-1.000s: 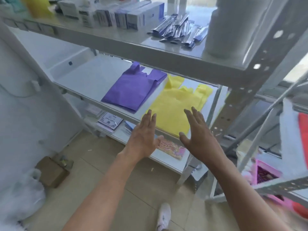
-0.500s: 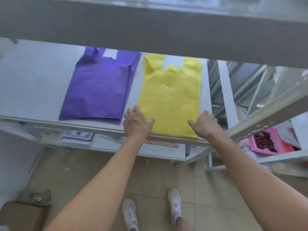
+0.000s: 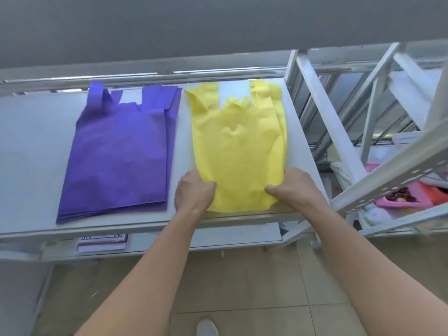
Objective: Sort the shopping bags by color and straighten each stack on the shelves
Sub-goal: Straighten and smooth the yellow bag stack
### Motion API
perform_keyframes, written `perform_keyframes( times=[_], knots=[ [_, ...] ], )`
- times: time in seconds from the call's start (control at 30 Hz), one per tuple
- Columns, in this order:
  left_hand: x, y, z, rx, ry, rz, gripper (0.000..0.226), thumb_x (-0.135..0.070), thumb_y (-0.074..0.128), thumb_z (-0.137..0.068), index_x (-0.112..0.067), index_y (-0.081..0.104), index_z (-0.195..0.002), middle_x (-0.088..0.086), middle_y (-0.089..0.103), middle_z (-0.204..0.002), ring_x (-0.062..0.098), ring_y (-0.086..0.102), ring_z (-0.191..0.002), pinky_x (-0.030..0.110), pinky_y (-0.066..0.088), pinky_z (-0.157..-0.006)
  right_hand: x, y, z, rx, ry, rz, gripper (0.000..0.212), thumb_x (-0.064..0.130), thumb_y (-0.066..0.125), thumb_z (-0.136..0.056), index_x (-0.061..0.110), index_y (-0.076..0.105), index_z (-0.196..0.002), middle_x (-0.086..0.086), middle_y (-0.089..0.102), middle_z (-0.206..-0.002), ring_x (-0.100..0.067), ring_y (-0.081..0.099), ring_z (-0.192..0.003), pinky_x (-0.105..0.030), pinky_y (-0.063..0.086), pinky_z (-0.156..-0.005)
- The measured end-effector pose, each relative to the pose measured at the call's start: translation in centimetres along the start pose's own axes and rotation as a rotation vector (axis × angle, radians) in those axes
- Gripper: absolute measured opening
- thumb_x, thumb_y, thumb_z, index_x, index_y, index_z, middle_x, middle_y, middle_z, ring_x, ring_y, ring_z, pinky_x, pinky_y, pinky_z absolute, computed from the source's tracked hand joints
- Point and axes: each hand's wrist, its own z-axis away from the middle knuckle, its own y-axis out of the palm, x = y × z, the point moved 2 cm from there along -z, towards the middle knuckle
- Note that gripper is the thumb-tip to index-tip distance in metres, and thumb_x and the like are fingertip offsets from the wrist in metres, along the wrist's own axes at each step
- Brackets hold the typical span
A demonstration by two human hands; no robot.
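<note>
Both hands on the yellow bags point(image 3: 238, 146), low centre of frame. My left hand point(image 3: 194, 192) pinches the stack's near left corner: thumb lying on top of the fabric, the other fingers curled at the edge with their tips hidden. My right hand point(image 3: 294, 187) takes the near right corner the same way, thumb on top pointing inward, fingers wrapped round the side. Between the two thumbs the yellow fabric puckers a little, and the near edge bows toward the shelf lip. The stack lies flat on the white shelf point(image 3: 36, 141), right of centre, handles pointing to the far side, uneven and fanned out along the right-hand edge. Just beside it to the left, with a narrow strip of bare shelf between, lies the purple bags point(image 3: 121, 151) stack, also handles away, its layers slipped apart at the near left corner. Grey underside of the upper shelf point(image 3: 218, 25) fills the top of frame. Below the shelf lip, lower left, printed papers point(image 3: 101, 242) on the next level down. Right edge of frame: a slanted metal rack point(image 3: 392, 175) and a pink tray point(image 3: 407, 197), contents too blurred to name. One white shoe point(image 3: 207, 327) on the tiled floor at bottom centre.
</note>
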Motion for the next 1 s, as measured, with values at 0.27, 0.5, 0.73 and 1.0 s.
perform_keyframes(
  times=[0.27, 0.5, 0.73, 1.0],
  knots=[
    [2.2, -1.4, 4.4, 0.139, 0.028, 0.064, 0.035, -0.035, 0.081, -0.086, -0.021, 0.063, -0.111, 0.0, 0.07, -0.11, 0.022, 0.068, -0.1, 0.041, 0.06, -0.083, -3.9, -1.7, 4.4, 0.139, -0.033, -0.064, 0.049, 0.033, 0.083, -0.084, 0.023, 0.052, -0.12, 0.003, 0.066, -0.11, -0.018, 0.062, -0.095, -0.034, 0.048, -0.074],
    [-2.2, -2.7, -4.9, -0.202, 0.111, 0.027, 0.074, -0.042, 0.078, -0.088, -0.005, 0.046, -0.143, 0.018, 0.048, -0.145, 0.038, 0.049, -0.135, 0.049, 0.043, -0.111, -1.0, -3.7, 2.0, -0.193, -0.166, 0.277, 0.078, 0.031, 0.066, -0.094, 0.017, 0.023, -0.157, -0.013, 0.041, -0.147, -0.035, 0.038, -0.135, -0.048, 0.043, -0.099],
    [-7.0, -3.7, -15.5, -0.318, 0.12, 0.061, 0.078, -0.067, 0.07, -0.083, -0.002, 0.062, -0.125, 0.022, 0.061, -0.133, 0.042, 0.057, -0.126, 0.051, 0.05, -0.102, 5.0, -5.2, -11.3, -0.283, -0.212, -0.117, 0.049, 0.021, 0.056, -0.098, 0.006, 0.049, -0.144, -0.016, 0.056, -0.14, -0.032, 0.052, -0.13, -0.038, 0.045, -0.098],
    [-8.2, -2.9, -18.2, -0.134, 0.304, 0.417, 0.005, -0.008, 0.07, -0.09, -0.011, 0.069, -0.094, 0.004, 0.074, -0.088, 0.023, 0.069, -0.081, 0.036, 0.056, -0.074, 7.5, -4.7, -20.2, -0.257, -0.117, -0.02, 0.052, 0.056, 0.079, -0.081, 0.012, 0.052, -0.087, -0.014, 0.062, -0.111, -0.035, 0.059, -0.115, -0.034, 0.039, -0.071]
  ],
)
